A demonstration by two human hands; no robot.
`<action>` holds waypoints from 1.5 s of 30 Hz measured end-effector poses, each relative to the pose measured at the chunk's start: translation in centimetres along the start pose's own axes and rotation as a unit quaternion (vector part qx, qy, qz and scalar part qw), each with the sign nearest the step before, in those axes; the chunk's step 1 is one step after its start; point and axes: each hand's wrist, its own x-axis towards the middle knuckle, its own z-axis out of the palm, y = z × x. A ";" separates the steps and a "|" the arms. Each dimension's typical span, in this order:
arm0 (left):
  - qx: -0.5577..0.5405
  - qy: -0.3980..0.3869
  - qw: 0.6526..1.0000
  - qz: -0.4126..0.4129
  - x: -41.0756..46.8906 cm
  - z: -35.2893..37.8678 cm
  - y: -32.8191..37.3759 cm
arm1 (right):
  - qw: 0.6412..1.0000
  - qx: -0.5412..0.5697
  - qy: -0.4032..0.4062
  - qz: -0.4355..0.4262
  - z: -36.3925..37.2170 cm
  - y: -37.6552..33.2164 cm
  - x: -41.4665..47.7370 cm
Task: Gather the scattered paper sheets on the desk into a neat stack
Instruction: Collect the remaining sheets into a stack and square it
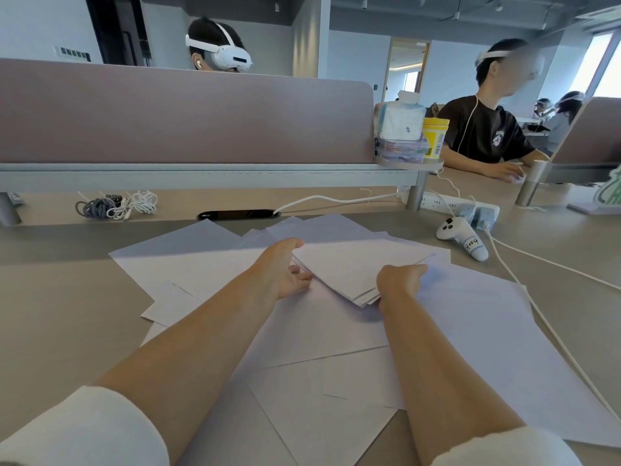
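Surface (60, 297): a grey-beige desk with white paper spread over its middle and near part.
Stack (353, 267): a partly squared bundle of sheets, lying at an angle on top of the loose paper, between the two hands; its near edges are fanned a little.
Left hand (282, 270): set against the stack's left corner, thumb along the far side and fingers loosely extended at the near side; it touches the edge rather than closing round it.
Right hand (400, 280): curled over the stack's near right edge and gripping it, thumb lying on the top sheet.
Loose sheets (322, 408): many single sheets overlapping at different angles, under and around the stack, reaching from the far cable slot to the near edge and out to both sides.
Sleeves (84, 428): white cuffs pushed up both forearms, at the bottom of the view.
Controller (463, 238): a white handheld controller with a handwritten label, lying to the right of the paper, apart from it.
White cable (537, 297): runs from the plugs behind the controller along the right edge of the sheets, crossing one.
Power strip (450, 201): white, behind the controller.
Coiled cords (117, 205): grey and white bundles at the far left, below the partition (184, 112).
Shelf end: a tissue pack (401, 119) and a yellow canister (435, 136), side by side.
Others: a person in a black T-shirt (484, 129) sits at the far right.
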 end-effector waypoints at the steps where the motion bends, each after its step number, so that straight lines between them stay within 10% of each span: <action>1: -0.005 0.003 1.000 -0.003 0.1 0.1 -0.1 | 0.995 -0.087 0.034 -0.029 -0.5 -0.2 0.0; 3: -0.023 0.012 1.000 -0.006 0.3 0.3 -0.1 | 0.909 -0.397 0.041 -0.119 -0.5 0.4 -0.4; 11: 0.093 0.014 0.994 0.061 1.6 1.3 -0.5 | 0.893 -0.429 0.036 -0.133 -0.7 0.8 -0.3; 14: 0.100 -0.006 0.994 0.052 1.5 1.6 -0.8 | 0.996 -0.087 0.029 -0.013 -0.4 0.3 0.5; 16: 0.098 -0.007 0.994 0.045 1.2 1.7 -0.9 | 0.990 0.138 0.010 0.039 -0.5 0.2 0.4; 21: -0.022 -0.020 0.996 0.083 0.2 1.9 -0.7 | 0.979 0.184 0.060 0.059 -1.3 -1.1 -0.2; 26: -0.134 -0.031 0.984 0.114 -2.3 3.1 0.2 | 0.931 0.349 -0.100 0.034 -3.5 -1.2 -3.9; 31: -0.004 -0.048 0.992 0.120 -6.2 5.1 -1.4 | 0.960 0.214 -0.177 -0.044 -3.6 -0.8 -6.9; 35: 0.144 -0.056 0.980 0.128 -9.9 5.6 -2.7 | 0.933 0.328 -0.146 0.018 -5.4 -1.0 -7.3; 41: 0.463 -0.108 0.862 0.179 -13.0 1.7 -1.7 | 0.944 0.283 -0.149 0.087 -7.1 1.0 -7.6; 45: 0.652 -0.007 0.695 0.303 -12.0 -1.5 -1.3 | 0.972 0.159 -0.148 0.086 -7.5 2.6 -7.3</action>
